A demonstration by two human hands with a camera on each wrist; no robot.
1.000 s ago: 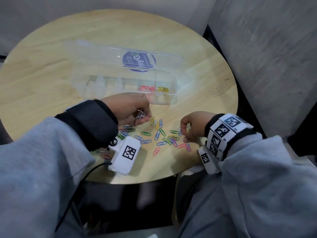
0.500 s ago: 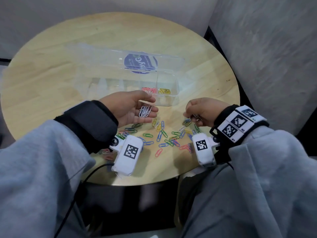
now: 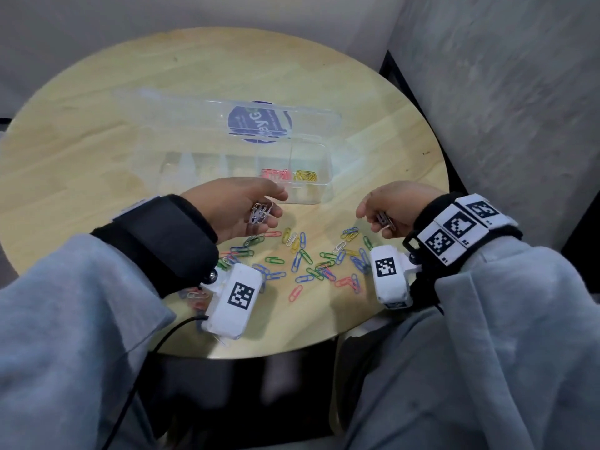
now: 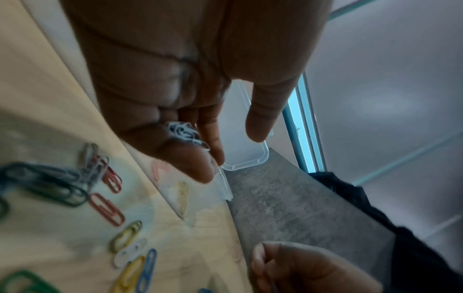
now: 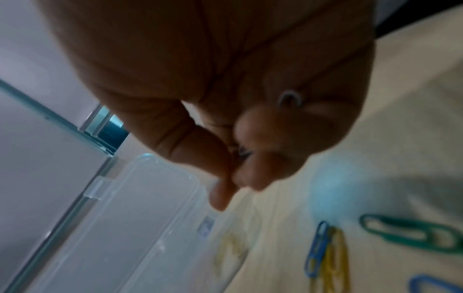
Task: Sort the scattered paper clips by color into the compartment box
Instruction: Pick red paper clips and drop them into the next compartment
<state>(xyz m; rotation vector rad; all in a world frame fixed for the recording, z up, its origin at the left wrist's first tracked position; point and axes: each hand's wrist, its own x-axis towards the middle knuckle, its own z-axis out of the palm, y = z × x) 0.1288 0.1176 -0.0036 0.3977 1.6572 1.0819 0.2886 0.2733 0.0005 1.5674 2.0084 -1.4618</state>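
Clear plastic compartment box (image 3: pixel 311 196), lid (image 3: pixel 227 121) thrown open behind it, on the round pale wooden table (image 3: pixel 97 151): the right-end compartment holds yellow paper clips (image 3: pixel 305 175), the one beside it pink paper clips (image 3: pixel 275 174); the compartments further left look empty, though glare makes that hard to confirm. Judged progress: early, two colours started, most work left. Loose scatter of blue, green, yellow, red, pink and white paper clips (image 3: pixel 305 258) lies on the table between box and near edge, some overlapping, a few half under the left wrist camera unit (image 3: pixel 235 302). Left hand (image 3: pixel 233 209), palm up and loosely cupped, carries a small bunch of white paper clips (image 3: pixel 259 213) just in front of the box. Right hand (image 3: pixel 394 211), fingers curled, pinches a few more white clips (image 3: pixel 384 219); exact count cannot be told. In the way: nothing blocks the box itself; tangled clips and the wrist units over the pile may slow picking.
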